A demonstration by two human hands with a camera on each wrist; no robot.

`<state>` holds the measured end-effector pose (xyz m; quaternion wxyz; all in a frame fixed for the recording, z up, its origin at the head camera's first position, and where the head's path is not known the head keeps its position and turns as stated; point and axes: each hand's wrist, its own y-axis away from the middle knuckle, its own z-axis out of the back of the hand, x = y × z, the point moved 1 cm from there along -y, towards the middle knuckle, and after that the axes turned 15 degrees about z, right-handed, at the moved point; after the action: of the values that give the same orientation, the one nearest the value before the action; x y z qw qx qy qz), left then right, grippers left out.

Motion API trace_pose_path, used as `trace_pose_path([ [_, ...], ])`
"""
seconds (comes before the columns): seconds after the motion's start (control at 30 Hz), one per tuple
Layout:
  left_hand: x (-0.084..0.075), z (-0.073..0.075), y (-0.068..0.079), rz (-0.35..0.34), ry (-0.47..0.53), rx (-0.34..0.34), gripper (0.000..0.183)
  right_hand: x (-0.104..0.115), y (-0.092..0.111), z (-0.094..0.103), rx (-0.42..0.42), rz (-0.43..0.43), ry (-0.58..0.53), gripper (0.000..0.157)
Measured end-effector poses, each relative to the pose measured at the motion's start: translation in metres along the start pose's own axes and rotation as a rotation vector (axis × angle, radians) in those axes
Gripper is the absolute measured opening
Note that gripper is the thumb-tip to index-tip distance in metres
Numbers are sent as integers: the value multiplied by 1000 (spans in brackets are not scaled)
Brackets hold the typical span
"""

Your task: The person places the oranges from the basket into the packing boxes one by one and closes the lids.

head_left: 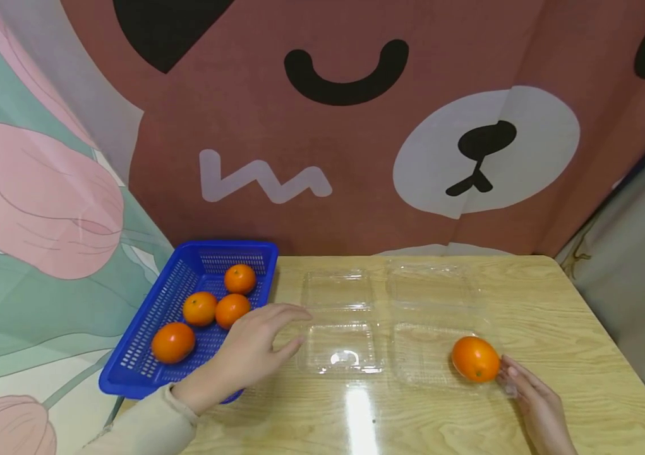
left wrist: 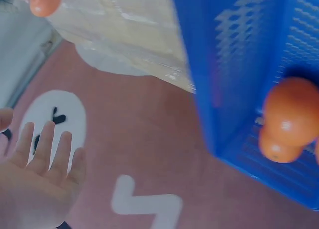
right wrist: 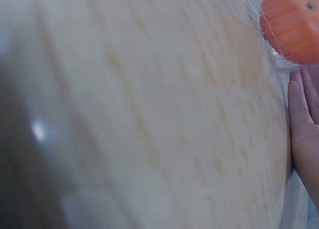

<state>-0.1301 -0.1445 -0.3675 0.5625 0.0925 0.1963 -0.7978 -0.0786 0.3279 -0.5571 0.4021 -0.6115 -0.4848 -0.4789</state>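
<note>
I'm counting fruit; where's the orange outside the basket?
Head view, lower right: the orange is in the right clear container, beside the right hand.

The blue basket [head_left: 228, 244] is perforated plastic with a low sheen; the clear containers [head_left: 340, 344] are thin, glossy plastic. Smooth, shiny peel covers the oranges [head_left: 476, 359]. The desk [head_left: 430, 423] shows wood grain under a glossy finish; the printed backdrop [head_left: 231, 120] and pale sleeve [head_left: 154, 423] look like matt cloth.
</note>
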Motion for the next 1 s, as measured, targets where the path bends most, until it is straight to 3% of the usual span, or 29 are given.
trace_pose_path([
  [0.23,28,7,14,225,96,90,31,-2,1,1,9,29,-32,29],
  [0.4,50,14,19,318,103,88,30,-1,1,1,9,36,-33,30],
  [0.57,80,21,22,461,122,118,30,-2,1,1,9,51,-61,29],
  [0.8,119,32,29,512,-3,113,35,-2,1,0,-1,46,-47,28],
  [1.0,142,36,33,557,-29,128,39,-2,0,1,-17,22,-15,30],
])
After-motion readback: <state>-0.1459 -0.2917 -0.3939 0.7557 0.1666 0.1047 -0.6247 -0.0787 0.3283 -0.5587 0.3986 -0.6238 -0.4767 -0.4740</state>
